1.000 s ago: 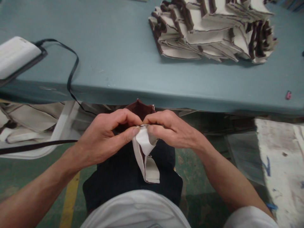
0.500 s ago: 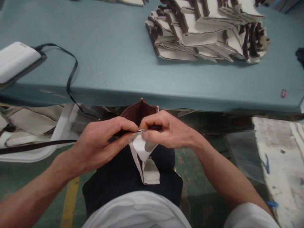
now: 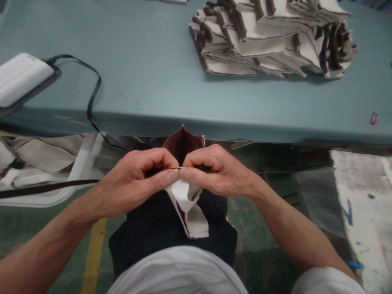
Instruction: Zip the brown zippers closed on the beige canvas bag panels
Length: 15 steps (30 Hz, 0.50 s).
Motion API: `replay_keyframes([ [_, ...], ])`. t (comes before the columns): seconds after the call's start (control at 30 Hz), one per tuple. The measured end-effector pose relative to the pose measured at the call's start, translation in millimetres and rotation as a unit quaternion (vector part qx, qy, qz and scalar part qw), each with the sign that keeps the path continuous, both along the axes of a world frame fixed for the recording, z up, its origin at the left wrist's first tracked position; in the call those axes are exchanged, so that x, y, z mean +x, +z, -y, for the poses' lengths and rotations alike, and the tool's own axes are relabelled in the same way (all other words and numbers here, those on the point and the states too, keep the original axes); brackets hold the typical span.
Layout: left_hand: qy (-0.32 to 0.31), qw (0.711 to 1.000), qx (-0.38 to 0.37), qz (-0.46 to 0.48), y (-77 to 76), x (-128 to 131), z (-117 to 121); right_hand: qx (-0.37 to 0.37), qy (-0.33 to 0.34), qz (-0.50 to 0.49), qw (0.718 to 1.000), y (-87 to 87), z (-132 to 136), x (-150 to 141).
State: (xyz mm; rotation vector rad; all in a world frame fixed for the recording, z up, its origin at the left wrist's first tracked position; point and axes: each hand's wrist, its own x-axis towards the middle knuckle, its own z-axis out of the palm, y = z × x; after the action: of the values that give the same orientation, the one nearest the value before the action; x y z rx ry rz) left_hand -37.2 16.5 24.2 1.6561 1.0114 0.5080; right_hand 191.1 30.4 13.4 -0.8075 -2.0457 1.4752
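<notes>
Over my lap, my left hand point(image 3: 137, 181) and my right hand point(image 3: 214, 169) pinch the same small fabric piece point(image 3: 186, 200), fingertips meeting at its top edge. The piece is cream on one side and dark brown on the other; a brown pointed flap stands up behind my fingers and a cream folded part hangs down onto my dark trousers. Both hands are closed in a pinch, thumbs pressed against forefingers.
A blue-grey table point(image 3: 147, 94) runs across in front of me. A large stack of similar cream-and-brown pieces point(image 3: 269, 36) lies at its far right. A white device point(image 3: 21, 77) with a black strap point(image 3: 92, 94) sits at the left. More fabric pieces point(image 3: 36, 159) lie below left.
My fingertips have drawn closer together on the fabric's top edge, and the brown flap stands slightly higher. The hands stay in the same place.
</notes>
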Motion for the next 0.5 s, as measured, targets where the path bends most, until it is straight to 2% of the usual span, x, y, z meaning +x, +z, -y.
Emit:
replay_keyframes([
  [0.13, 0.005, 0.998, -0.018, 0.058, -0.8, 4.8, 1.9, 0.105, -0.071, -0.069, 0.990, -6.8, 12.2, -10.9],
  [0.23, 0.028, 0.997, 0.012, 0.071, -5.1, 9.4, 4.8, 0.153, -0.120, -0.101, 0.976, -15.6, 17.6, -15.6],
  [0.4, 0.072, 0.994, 0.062, 0.061, -23.8, 15.0, 4.1, 0.198, -0.152, -0.060, 0.966, -32.3, 12.2, -16.0],
  [0.5, 0.055, 0.992, 0.111, 0.025, -30.6, 13.0, -1.0, 0.197, -0.136, -0.021, 0.971, -37.1, 7.4, -11.2],
])
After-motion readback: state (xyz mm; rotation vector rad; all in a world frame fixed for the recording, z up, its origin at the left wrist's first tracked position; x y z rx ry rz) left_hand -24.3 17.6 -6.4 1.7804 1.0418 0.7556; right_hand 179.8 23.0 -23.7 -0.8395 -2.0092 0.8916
